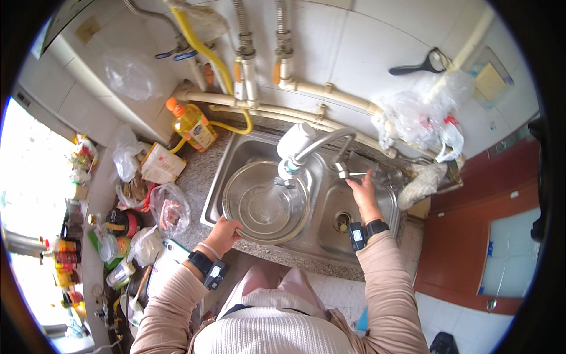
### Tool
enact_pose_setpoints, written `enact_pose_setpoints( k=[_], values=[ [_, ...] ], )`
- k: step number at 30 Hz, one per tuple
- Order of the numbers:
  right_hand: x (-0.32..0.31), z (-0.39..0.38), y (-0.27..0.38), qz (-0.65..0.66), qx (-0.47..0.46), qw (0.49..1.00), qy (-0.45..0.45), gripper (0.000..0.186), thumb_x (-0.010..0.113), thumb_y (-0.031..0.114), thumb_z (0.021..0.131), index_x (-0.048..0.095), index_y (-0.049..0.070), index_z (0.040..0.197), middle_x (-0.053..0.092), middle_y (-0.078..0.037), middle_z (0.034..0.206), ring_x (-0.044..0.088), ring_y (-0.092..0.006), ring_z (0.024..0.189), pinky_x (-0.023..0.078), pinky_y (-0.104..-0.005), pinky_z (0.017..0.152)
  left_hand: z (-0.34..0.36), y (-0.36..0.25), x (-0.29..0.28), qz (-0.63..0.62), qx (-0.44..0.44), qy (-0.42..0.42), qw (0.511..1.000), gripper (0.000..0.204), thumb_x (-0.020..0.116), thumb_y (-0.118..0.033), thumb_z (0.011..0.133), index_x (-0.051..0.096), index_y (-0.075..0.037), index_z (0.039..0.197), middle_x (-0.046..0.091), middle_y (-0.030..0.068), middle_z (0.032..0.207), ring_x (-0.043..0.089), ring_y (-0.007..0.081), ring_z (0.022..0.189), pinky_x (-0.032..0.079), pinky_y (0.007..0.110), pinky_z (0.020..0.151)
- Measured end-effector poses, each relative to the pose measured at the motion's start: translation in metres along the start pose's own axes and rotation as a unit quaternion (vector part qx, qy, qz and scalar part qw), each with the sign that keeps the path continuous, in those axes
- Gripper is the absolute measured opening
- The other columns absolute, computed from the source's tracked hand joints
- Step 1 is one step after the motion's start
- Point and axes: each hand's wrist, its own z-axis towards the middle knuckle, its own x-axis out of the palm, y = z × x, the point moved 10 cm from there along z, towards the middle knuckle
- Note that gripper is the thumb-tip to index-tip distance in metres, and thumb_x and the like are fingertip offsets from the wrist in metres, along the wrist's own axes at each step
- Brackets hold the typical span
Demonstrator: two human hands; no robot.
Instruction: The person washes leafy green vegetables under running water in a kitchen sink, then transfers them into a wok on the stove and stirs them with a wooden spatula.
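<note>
**Water runs into the metal basin (234, 203) as we hold its rim**

At our left, a clear bag (171, 206) with something pinkish inside lies on the stone tabletop (203, 180); a hard splash over the basin's side might wet it. Next comes our left hand (219, 236), gripping the basin's near-left rim. The black unit (216, 272) on that wrist is near the water too, so spray could reach it.

The basin is over the left sink bowl (250, 151), its near rim reaching to the front edge of the sink. We cannot tell what its base rests on. If it leans, we judge that more water could tip it or make it slide, especially should wet fingers lose the rim.

Above it, a white filter (296, 140) hangs on the curved faucet (325, 139), and the water (272, 196) comes from the outlet beneath. Raising the basin's far side could knock that outlet and send the stream astray.

Farther right, our right hand (362, 190), well apart from the left, is at the faucet's lever (356, 174); whether the fingers are closed on it we cannot tell. Too strong a push could, we think, swing the faucet, spilling water into the right sink bowl (330, 236).
</note>
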Motion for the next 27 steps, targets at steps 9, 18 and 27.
enact_pose_setpoints(
  k=[9, 18, 27],
  values=[
    [0.006, -0.017, 0.067, -0.419, -0.077, 0.897, 0.12, 0.085, 0.07, 0.015, 0.075, 0.031, 0.004, 0.149, 0.03, -0.023, 0.154, 0.041, -0.0365, 0.136, 0.04, -0.0389, 0.108, -0.007, 0.036, -0.038, -0.072, 0.023, -0.04, 0.996, 0.026, 0.052, 0.007, 0.084, 0.055, -0.001, 0.109, 0.062, 0.0116, 0.098, 0.065, 0.0253, 0.086, 0.059, 0.04, 0.075],
    [0.005, -0.025, 0.064, -0.495, -0.094, 0.846, 0.174, 0.102, 0.076, 0.021, 0.075, 0.014, 0.01, 0.155, -0.001, -0.011, 0.163, 0.05, -0.0321, 0.129, 0.051, -0.0403, 0.095, -0.002, 0.043, -0.036, -0.101, 0.031, -0.091, 0.99, 0.023, 0.053, 0.008, 0.083, 0.056, 0.002, 0.105, 0.06, 0.0136, 0.099, 0.063, 0.0276, 0.088, 0.059, 0.043, 0.077],
    [0.003, -0.029, 0.057, -0.43, -0.059, 0.876, 0.212, 0.113, 0.081, 0.021, 0.072, 0.005, 0.009, 0.155, -0.012, -0.014, 0.162, 0.046, -0.0388, 0.131, 0.047, -0.0408, 0.102, 0.015, 0.05, -0.029, -0.131, 0.041, -0.104, 0.985, 0.009, 0.053, 0.01, 0.082, 0.058, 0.009, 0.089, 0.061, 0.0145, 0.089, 0.064, 0.0278, 0.081, 0.06, 0.043, 0.078]
  ],
)
